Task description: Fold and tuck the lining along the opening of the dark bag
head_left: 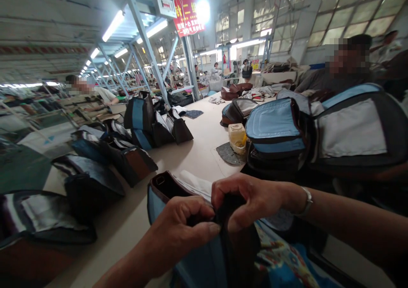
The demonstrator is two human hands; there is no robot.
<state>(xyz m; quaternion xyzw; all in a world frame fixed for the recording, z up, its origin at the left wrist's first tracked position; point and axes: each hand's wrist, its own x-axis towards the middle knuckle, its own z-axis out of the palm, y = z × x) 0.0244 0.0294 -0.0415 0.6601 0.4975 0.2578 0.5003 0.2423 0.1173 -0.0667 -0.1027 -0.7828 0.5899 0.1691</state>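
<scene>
Both my hands grip a blue and dark brown bag (159, 194) that lies at the near edge of the long table (197, 147). My left hand (183, 228) is closed, thumb and fingers pinching a black strip of the bag's fabric. My right hand (245, 198) is closed on the same black fabric from the other side, its thumb almost touching the left one. A silver bracelet (306, 201) sits on my right wrist. White lining (194, 181) shows inside the bag's open top.
Several similar bags (105, 160) stand in a row along the table's left side. A stack of blue and black bags (315, 130) rises on the right. A small yellowish plastic container (237, 137) rests on a grey patch. Other people sit at the left and right.
</scene>
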